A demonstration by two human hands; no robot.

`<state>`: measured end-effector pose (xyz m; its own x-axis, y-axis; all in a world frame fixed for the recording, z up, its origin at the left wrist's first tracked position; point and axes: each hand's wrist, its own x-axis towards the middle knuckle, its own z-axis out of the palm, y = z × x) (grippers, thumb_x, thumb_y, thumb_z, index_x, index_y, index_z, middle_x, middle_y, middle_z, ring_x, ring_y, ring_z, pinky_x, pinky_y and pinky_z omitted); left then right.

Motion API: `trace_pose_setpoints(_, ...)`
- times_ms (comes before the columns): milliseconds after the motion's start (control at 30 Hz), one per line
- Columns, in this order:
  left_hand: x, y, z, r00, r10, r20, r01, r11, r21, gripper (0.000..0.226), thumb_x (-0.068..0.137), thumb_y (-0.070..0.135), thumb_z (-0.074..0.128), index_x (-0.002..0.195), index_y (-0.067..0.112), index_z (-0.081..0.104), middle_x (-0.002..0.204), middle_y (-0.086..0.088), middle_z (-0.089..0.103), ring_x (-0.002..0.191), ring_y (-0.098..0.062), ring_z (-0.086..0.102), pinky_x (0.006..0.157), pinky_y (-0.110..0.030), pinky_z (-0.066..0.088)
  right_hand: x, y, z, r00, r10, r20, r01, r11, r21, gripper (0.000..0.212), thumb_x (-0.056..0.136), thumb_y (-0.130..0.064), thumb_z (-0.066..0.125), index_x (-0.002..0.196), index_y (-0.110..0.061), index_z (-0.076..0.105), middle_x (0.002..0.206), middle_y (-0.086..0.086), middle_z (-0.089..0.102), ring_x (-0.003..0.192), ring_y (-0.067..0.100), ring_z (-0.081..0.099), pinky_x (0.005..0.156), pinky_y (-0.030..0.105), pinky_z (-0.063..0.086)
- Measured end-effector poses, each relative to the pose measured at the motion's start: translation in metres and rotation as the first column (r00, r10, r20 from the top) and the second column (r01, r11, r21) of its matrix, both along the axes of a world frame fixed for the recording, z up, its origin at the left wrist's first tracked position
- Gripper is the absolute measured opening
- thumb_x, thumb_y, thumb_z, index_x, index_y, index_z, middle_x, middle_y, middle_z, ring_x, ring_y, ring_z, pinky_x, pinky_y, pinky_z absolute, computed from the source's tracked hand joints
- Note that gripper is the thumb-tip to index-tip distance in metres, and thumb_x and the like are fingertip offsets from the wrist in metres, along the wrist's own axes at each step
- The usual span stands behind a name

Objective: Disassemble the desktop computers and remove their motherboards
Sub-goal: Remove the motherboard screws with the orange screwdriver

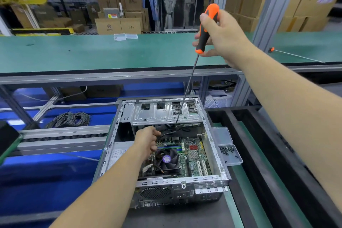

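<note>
An open desktop computer case (214,146) lies on the bench below me, its side panel off. Inside sits the green motherboard (194,155) with a black CPU fan (167,159). A silver drive cage (162,113) spans the far end of the case. My right hand (222,37) grips the orange and black handle of a long screwdriver (206,29); its thin shaft slants down to the near edge of the drive cage. My left hand (148,140) reaches inside the case, fingers closed on a black cable (170,133) just under the cage.
A clear plastic box (229,153) with several small black screws sits against the case's right side. A second screwdriver (296,55) lies on the green bench (74,52) beyond. A coil of grey cable (68,119) rests at lower left. A person stands among cardboard boxes far back.
</note>
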<state>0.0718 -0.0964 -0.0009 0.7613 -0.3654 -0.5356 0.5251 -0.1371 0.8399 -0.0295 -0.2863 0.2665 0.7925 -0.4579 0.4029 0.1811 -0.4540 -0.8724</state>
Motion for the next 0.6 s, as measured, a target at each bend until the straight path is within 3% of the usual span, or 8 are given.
trace_pose_setpoints(67, 0.003, 0.006, 0.009, 0.895, -0.185, 0.405, 0.069, 0.956, 0.285, 0.032, 0.093, 0.017, 0.05, 0.065, 0.008, 0.063, 0.043, 0.004, 0.039, 0.044, -0.017, 0.034, 0.05, -0.025, 0.031, -0.002, 0.012, 0.0, 0.999, 0.043, 0.0, -0.043, 0.996, -0.08, 0.017, 0.103, -0.042, 0.045, 0.096, -0.027, 0.042, 0.084, 0.008, 0.054, 0.07, 0.022, 0.066, 0.063, 0.045, 0.062)
trace_pose_setpoints(167, 0.012, 0.018, 0.016, 0.655, -0.361, 0.664, 0.017, 0.885, 0.464, 0.036, 0.09, 0.02, 0.052, 0.056, 0.008, 0.052, 0.044, 0.004, 0.038, 0.047, -0.016, 0.032, 0.052, -0.03, 0.027, 0.0, 0.031, -0.005, 0.992, 0.114, 0.049, -0.104, 0.981, -0.166, 0.021, 0.103, -0.046, 0.043, 0.104, -0.025, 0.044, 0.074, -0.001, 0.041, 0.05, 0.011, 0.045, 0.048, 0.032, 0.055)
trace_pose_setpoints(267, 0.026, 0.032, 0.021, 0.503, -0.486, 0.714, -0.052, 0.808, 0.587, 0.038, 0.098, 0.022, 0.048, 0.061, 0.011, 0.044, 0.055, -0.003, 0.047, 0.053, -0.022, 0.043, 0.052, -0.031, 0.031, 0.008, 0.041, -0.02, 0.998, 0.05, 0.032, -0.037, 0.943, -0.33, 0.032, 0.102, -0.044, 0.049, 0.107, -0.012, 0.05, 0.067, -0.011, 0.04, 0.047, 0.001, 0.038, 0.045, 0.02, 0.037)
trace_pose_setpoints(367, 0.034, 0.049, 0.019, 0.388, -0.631, 0.672, -0.108, 0.692, 0.713, 0.034, 0.1, 0.022, 0.046, 0.067, 0.013, 0.045, 0.063, -0.005, 0.053, 0.06, -0.024, 0.052, 0.054, -0.032, 0.037, 0.01, 0.035, -0.059, 0.963, -0.144, -0.226, 0.001, 0.844, -0.536, 0.036, 0.086, -0.046, 0.07, 0.091, -0.019, 0.047, 0.077, -0.007, 0.052, 0.065, 0.01, 0.048, 0.059, 0.028, 0.038)
trace_pose_setpoints(467, 0.039, 0.066, 0.012, 0.333, -0.695, 0.637, -0.222, 0.599, 0.77, 0.023, 0.098, 0.021, 0.045, 0.076, 0.015, 0.047, 0.07, -0.002, 0.055, 0.065, -0.023, 0.053, 0.055, -0.033, 0.039, 0.0, 0.028, -0.118, 0.797, -0.368, -0.479, -0.048, 0.752, -0.657, 0.025, 0.085, -0.031, 0.07, 0.101, -0.019, 0.055, 0.097, 0.006, 0.061, 0.085, 0.028, 0.058, 0.073, 0.033, 0.046)
trace_pose_setpoints(600, 0.045, 0.087, -0.004, 0.294, -0.707, 0.643, -0.317, 0.563, 0.763, 0.022, 0.097, 0.022, 0.045, 0.078, 0.013, 0.048, 0.074, -0.002, 0.057, 0.071, -0.026, 0.051, 0.057, -0.035, 0.037, -0.025, 0.021, -0.187, 0.607, -0.569, -0.554, -0.055, 0.666, -0.744, 0.013, 0.094, -0.023, 0.059, 0.103, -0.015, 0.054, 0.105, 0.011, 0.064, 0.085, 0.033, 0.061, 0.067, 0.035, 0.043)
